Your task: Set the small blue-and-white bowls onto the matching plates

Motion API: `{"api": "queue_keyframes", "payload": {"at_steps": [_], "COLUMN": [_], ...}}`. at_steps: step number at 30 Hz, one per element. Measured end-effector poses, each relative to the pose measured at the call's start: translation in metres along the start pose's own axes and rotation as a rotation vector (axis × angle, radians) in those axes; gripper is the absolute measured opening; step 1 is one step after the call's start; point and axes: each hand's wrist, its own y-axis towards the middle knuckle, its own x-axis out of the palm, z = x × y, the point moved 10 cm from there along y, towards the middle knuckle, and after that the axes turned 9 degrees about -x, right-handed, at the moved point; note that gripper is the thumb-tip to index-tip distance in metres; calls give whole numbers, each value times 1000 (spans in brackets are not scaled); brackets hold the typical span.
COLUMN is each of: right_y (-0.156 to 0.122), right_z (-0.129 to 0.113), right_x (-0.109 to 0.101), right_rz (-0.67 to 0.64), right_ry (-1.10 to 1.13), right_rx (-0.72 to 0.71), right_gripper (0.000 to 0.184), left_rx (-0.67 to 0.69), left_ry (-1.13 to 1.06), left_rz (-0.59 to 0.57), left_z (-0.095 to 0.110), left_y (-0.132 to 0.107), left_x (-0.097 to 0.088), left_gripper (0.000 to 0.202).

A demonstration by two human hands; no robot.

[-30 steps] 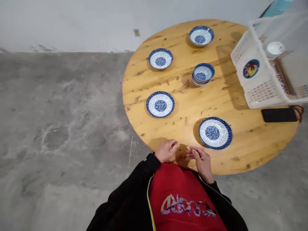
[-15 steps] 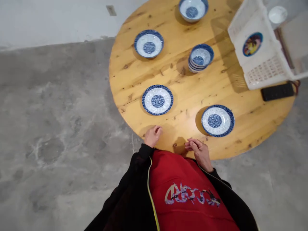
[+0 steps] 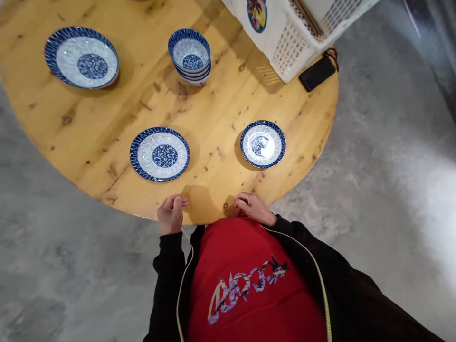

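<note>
Porcelain like the near plate (image 3: pixel 159 154) looks stiff, slick, chippable, best pinched at its rim; left hand (image 3: pixel 171 213) and right hand (image 3: pixel 252 207) lie curled closed, empty, on the table (image 3: pixel 213 118).

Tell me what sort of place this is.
Probably a plain dining space in a bare, unfinished room: a round wooden table carries blue-and-white plates and a stack of matching bowls, a white plastic basket stands on it, and the floor is bare concrete.

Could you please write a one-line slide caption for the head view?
Loosely closed left hand and right hand at the edge of a round wooden table bearing blue-patterned plates and stacked bowls.
</note>
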Motion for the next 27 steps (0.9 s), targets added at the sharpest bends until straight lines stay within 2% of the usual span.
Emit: {"api": "queue_keyframes", "payload": {"at_steps": [4, 7, 9, 12, 15, 20, 23, 27], "right_y": [2, 5, 10, 29, 66, 146, 198, 264], "right_z": [0, -7, -12, -16, -36, -102, -131, -159], "right_x": [-7, -11, -16, -33, -64, -125, -154, -173], "right_rz": [24, 33, 45, 77, 95, 159, 235, 291], "right_ry": [-25, -58, -63, 22, 33, -90, -98, -162], "right_rx": [-23, -64, -99, -96, -122, -238, -221, -204], "right_gripper": [17, 16, 17, 21, 24, 21, 20, 19], "left_rx": [6, 48, 86, 171, 279, 403, 415, 394], "left_ry": [21, 24, 1, -44, -44, 67, 162, 344], "left_rz": [19, -5, -32, -58, -50, 0, 37, 73], "left_z": [12, 31, 53, 101, 157, 239, 278, 316], "left_y": [6, 8, 10, 21, 42, 96, 130, 165], "left_x": [-4, 0, 4, 10, 11, 21, 34, 54], "left_gripper": [29, 30, 30, 30, 29, 26, 26, 27]}}
